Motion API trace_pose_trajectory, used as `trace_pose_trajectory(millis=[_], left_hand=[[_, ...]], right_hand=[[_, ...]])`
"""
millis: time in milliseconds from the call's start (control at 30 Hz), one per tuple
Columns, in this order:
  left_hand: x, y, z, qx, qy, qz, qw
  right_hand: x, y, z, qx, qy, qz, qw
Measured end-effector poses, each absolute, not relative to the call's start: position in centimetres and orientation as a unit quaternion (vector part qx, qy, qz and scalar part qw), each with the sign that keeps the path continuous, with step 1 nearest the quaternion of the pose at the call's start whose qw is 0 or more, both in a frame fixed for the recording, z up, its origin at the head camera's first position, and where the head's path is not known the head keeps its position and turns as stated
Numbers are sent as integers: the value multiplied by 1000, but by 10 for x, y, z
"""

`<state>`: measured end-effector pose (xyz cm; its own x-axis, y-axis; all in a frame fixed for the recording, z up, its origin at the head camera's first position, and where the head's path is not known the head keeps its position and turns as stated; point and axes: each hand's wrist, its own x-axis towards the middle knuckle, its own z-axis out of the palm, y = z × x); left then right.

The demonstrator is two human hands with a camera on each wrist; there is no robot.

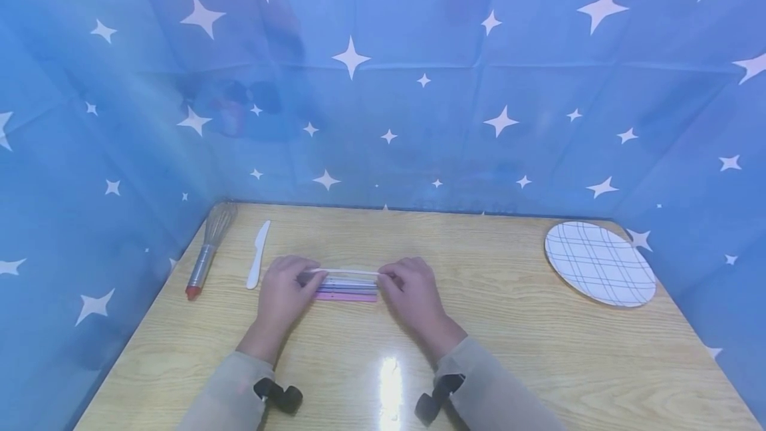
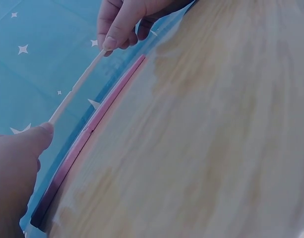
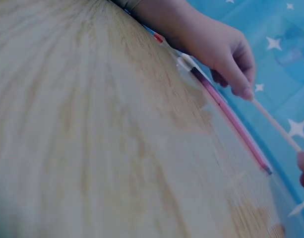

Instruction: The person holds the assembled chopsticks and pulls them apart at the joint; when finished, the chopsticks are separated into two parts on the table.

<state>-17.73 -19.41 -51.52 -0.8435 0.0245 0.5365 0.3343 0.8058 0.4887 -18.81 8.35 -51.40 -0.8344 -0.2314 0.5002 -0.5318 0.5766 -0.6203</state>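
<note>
A slim white stick [image 1: 350, 272] runs between the two hands, pinched at each end between thumb and fingers. My left hand [image 1: 286, 287] has its left end and my right hand [image 1: 414, 290] its right end. On the near side of it, several slim pen-like rods lie side by side, and the nearest is a pink pen [image 1: 346, 297]. In the left wrist view the white stick [image 2: 75, 88] is off the table, beyond the pink pen [image 2: 92, 126]. A dark end shows on the pink pen [image 3: 236, 121] in the right wrist view. The fingers partly hide the rods' left ends.
On the left lie a whisk [image 1: 211, 245] with a red-tipped metal handle and a white plastic knife [image 1: 258, 255]. A white plate [image 1: 600, 263] with blue lines sits at the back right of the wooden table [image 1: 509, 324]. A blue star-patterned cloth [image 1: 413, 112] stands behind.
</note>
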Motion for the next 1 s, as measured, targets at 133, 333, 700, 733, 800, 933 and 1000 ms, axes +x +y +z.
trace_pose_trajectory(millis=[133,333,700,733,800,933,1000], left_hand=[[-177,-192,-515,-102,-912,-293,268],[-178,-188,-515,-122,-911,-288,270],[-181,-172,-519,-139,-913,-277,266],[-181,-170,-521,-146,-912,-273,270],[-182,-165,-522,-162,-908,-265,280],[-184,-156,-524,-187,-899,-255,303],[-185,-152,-524,-194,-894,-254,312]], right_hand=[[-187,87,-513,219,-869,404,181],[-187,95,-516,208,-878,394,178],[-186,118,-514,222,-873,396,178],[-186,121,-514,221,-874,394,179],[-185,126,-515,219,-876,389,182],[-183,138,-516,213,-879,384,184],[-183,143,-516,212,-880,383,182]])
